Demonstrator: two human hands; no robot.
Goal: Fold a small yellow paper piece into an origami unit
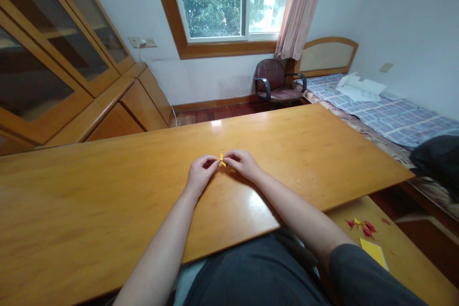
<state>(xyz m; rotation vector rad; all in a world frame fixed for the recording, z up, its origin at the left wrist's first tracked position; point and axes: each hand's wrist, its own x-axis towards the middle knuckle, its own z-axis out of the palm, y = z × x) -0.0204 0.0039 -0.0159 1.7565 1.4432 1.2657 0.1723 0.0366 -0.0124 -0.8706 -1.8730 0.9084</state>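
Observation:
A small folded yellow paper piece [222, 159], pointed at its ends like an origami crane, is held just above the wooden desk [107, 191]. My left hand [202, 173] pinches its left side between thumb and fingertips. From the other side, my right hand [244, 162] grips it in the same way, thumb against forefinger. The fingers partly cover the paper, so its exact folds cannot be made out.
On a lower surface at the right lie several red folded paper pieces [368, 232], a yellow one [357, 222] and yellow paper sheets [373, 253]. A maroon armchair [274, 81] stands beyond the desk. A bed [387, 110] with a black bag [439, 160] is at right, a cabinet [107, 105] at left.

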